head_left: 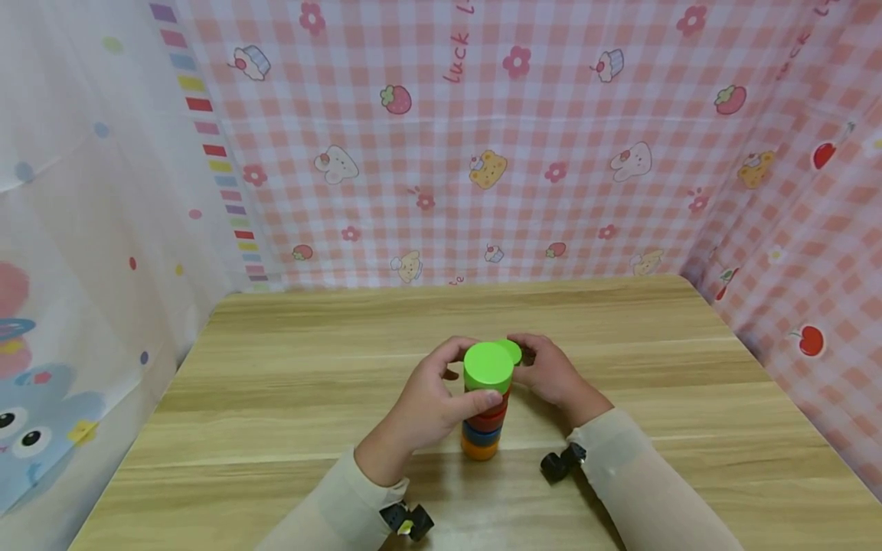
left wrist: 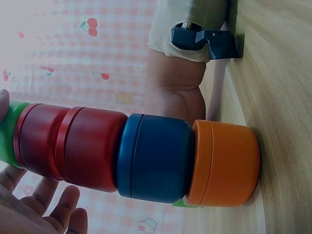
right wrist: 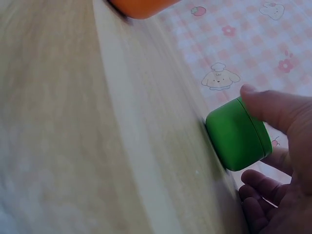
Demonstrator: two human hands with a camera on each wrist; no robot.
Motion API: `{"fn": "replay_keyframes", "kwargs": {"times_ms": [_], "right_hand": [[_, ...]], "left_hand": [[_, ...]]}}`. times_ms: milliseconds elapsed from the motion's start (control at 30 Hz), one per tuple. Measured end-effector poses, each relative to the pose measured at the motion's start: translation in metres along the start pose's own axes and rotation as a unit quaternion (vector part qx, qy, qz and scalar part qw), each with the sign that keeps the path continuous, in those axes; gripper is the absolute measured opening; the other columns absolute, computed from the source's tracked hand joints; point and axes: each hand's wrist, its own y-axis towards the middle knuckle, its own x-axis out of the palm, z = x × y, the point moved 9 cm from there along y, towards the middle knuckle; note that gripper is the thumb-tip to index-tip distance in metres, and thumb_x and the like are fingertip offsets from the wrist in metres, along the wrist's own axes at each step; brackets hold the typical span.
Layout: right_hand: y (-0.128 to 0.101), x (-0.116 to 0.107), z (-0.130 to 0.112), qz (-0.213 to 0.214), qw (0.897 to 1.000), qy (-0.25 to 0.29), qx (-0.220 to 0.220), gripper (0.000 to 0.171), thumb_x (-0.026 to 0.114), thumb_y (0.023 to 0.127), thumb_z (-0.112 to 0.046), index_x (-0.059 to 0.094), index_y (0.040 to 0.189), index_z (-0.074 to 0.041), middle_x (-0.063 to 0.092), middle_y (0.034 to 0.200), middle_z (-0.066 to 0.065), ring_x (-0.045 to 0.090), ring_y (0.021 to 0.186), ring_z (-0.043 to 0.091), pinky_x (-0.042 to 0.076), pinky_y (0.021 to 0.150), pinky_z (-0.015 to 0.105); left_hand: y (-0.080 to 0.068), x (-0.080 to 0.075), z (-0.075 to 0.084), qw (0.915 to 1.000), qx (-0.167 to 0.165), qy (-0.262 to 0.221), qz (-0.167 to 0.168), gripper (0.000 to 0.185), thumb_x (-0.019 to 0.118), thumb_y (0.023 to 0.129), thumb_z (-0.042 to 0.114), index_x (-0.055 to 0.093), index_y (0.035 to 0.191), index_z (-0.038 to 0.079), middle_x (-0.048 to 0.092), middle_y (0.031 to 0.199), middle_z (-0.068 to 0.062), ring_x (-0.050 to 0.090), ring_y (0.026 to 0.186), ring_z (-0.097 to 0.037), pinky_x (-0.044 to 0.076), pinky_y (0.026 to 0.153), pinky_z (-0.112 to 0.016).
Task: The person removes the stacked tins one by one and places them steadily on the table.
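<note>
The left hand [head_left: 426, 402] grips the top green pot [head_left: 488, 366] of an upright 5-pot tower [left wrist: 156, 158] while the right hand [head_left: 547, 375] pinches another green pot [right wrist: 235, 136] just behind, so light, level left-hand pressure should best prevent toppling.

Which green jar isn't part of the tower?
The lower green jar, pinched by the right hand. It is apart from the tower, behind it, while the upper green jar, gripped by the left hand, forms its top.
</note>
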Motion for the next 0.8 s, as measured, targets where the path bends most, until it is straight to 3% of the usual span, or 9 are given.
{"fn": "replay_keyframes", "kwargs": {"times_ms": [400, 800], "right_hand": [[-0.004, -0.006, 0.001, 0.023, 0.997, 0.051, 0.049, 0.061, 0.068, 0.103, -0.03, 0.047, 0.156, -0.009, 0.047, 0.157, 0.021, 0.046, 0.144, 0.042, 0.04, 0.117, 0.059], [-0.009, -0.017, -0.018, 0.036, 0.994, 0.094, 0.05, 0.063, 0.065, 0.103, -0.047, 0.05, 0.155, -0.014, 0.045, 0.16, 0.017, 0.041, 0.146, 0.039, 0.033, 0.12, 0.063]], "left_hand": [[0.0, 0.0, -0.004, 1.0, -0.002, 0.006, 0.006, 0.051, 0.084, 0.09, 0.024, 0.063, 0.136, 0.019, 0.066, 0.131, 0.004, 0.055, 0.124, -0.018, 0.042, 0.103, -0.048], [0.0, -0.002, -0.001, 0.9999, 0.004, 0.01, 0.01, 0.053, 0.085, 0.089, 0.029, 0.064, 0.137, 0.019, 0.066, 0.133, 0.005, 0.055, 0.125, -0.017, 0.041, 0.103, -0.046]]}}
